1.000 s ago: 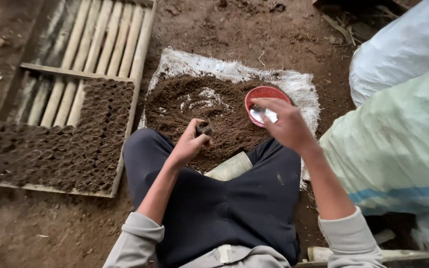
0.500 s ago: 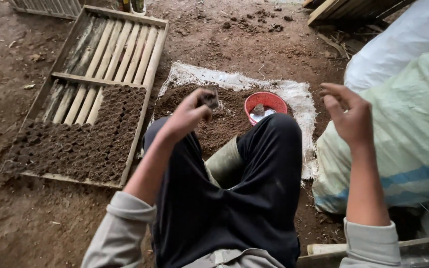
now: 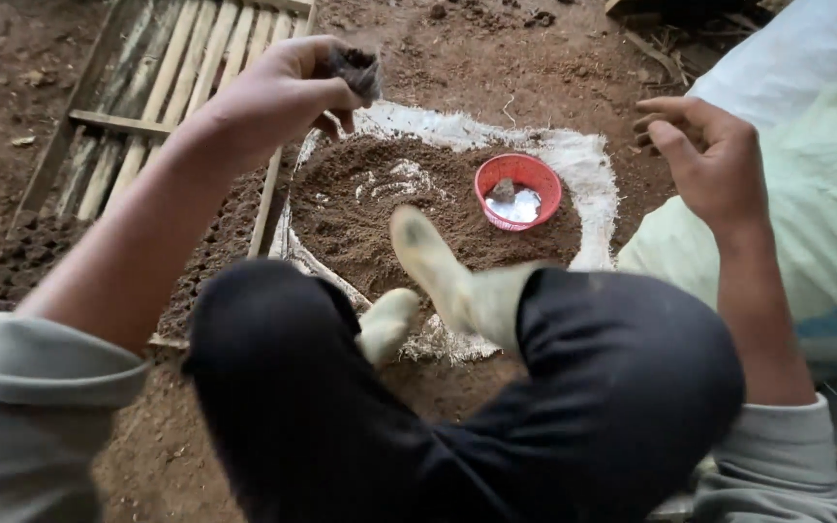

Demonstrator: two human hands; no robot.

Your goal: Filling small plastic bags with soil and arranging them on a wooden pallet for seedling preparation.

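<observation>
The left hand (image 3: 278,92) is closed around a small dark soil-filled bag (image 3: 358,70), pinched between thumb and fingers, held up near 11 o'clock. The bag's long axis seems roughly upright, but it is small to judge. The bamboo tray (image 3: 162,92) with packed bags lies directly below and toward 9 o'clock, so this hand is the nearer one. The right hand (image 3: 714,160), at 2 o'clock, is empty with loosely curled fingers. Between them sit the soil heap (image 3: 389,218) and a red bowl (image 3: 518,191).
</observation>
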